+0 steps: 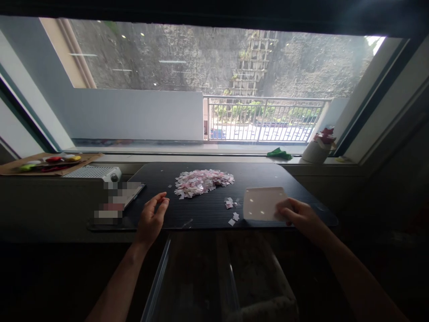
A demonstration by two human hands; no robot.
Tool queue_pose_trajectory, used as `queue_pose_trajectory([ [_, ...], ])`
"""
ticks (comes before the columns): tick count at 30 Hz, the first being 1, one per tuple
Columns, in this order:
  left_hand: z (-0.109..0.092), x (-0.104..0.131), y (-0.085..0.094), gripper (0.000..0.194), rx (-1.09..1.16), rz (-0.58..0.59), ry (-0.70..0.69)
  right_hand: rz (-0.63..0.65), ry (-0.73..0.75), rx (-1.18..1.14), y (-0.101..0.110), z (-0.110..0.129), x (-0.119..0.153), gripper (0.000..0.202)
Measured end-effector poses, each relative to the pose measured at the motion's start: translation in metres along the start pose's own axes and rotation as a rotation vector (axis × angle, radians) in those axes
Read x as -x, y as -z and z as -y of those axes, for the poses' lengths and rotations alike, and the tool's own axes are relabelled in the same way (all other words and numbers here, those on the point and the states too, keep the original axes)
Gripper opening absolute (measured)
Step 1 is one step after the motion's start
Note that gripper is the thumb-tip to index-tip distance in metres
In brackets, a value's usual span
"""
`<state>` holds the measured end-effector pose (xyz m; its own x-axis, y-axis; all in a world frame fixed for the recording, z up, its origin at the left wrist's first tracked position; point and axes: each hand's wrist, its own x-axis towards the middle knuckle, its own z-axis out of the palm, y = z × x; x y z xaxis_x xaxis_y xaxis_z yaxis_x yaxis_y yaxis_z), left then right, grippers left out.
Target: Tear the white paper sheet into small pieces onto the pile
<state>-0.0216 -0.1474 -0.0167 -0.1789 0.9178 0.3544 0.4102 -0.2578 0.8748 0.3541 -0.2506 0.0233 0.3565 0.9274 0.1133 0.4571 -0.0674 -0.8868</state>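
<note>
My right hand (295, 211) is closed on the right edge of a pale, flat rectangular sheet with rounded corners (260, 203), tilted up over the right part of the dark table (201, 219). My left hand (153, 217) is over the table's left part, thumb and fingertips drawn together; whatever they may hold is too small to make out. Beyond and between the hands lies a heap of small pinkish-white paper pieces (201, 181). A few loose paper pieces (229, 203) are scattered just left of the sheet.
A partly blurred flat item (134, 197) lies at the table's left edge. Further left are a white heater (97, 173) and cardboard (20, 165) with colourful items. The windowsill carries a green cloth (279, 154) and a white pot (316, 152). Below the table's front edge, a clear-sided container (161, 268) shows dimly.
</note>
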Motion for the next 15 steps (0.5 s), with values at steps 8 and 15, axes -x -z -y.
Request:
queue_pose_trajectory([
  [8, -0.015, 0.000, -0.006, 0.040, -0.118, 0.106, -0.141, 0.020, 0.003, -0.080, -0.007, 0.005, 0.002, 0.022],
  [15, -0.062, 0.035, -0.052, 0.029, -0.362, 0.592, -0.589, -0.053, -0.025, -0.150, -0.006, 0.002, 0.003, 0.021],
])
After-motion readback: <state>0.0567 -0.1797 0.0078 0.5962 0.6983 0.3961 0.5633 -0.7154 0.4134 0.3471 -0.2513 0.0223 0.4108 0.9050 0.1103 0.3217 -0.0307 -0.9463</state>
